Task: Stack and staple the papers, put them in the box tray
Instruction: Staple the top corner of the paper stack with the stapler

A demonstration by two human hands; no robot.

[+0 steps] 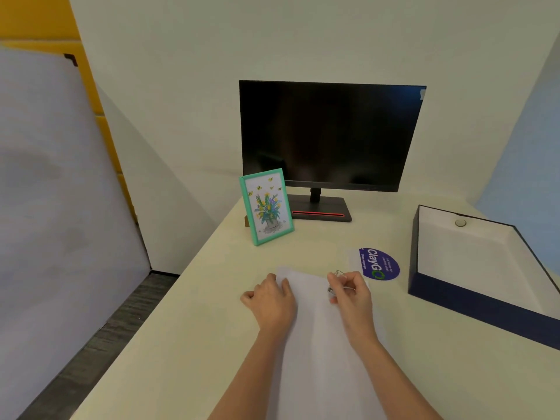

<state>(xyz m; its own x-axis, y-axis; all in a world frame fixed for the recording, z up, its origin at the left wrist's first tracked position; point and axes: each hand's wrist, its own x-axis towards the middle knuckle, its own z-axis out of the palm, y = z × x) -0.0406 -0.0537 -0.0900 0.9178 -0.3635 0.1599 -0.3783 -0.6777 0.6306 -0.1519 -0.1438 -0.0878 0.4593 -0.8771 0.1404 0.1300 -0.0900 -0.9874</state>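
While the papers [315,328] lie in one pile at the middle of the bench [188,344], running out past its near edge, both hands work the pile's far end.

- left hand [272,301]: palm down on the far left corner of the pile, fingers laid onto the sheet, pinning it; holds nothing.
- right hand [351,295]: fingers curled tight round a small shiny metal tool, presumably the stapler [338,281], at the far right corner of the pile; too small and blurred to tell whether its mouth is over the paper.
- box tray [472,301]: open, dark blue walls, white inside; by the right edge of the bench, well apart from the pile.
- round purple sticker [378,263] just beyond the right hand; framed flower picture [266,207] and dark monitor [330,134] toward the far edge.

Handling, as judged: sheets light, limp, smooth; likely to slide over each other until fastened, so one palm should hold them flat; once stapled, best lifted by two opposite edges or with a flat hand beneath, since a one-corner pinch would let the pile droop and strain the staple; stapler small, hard, possibly slippery.
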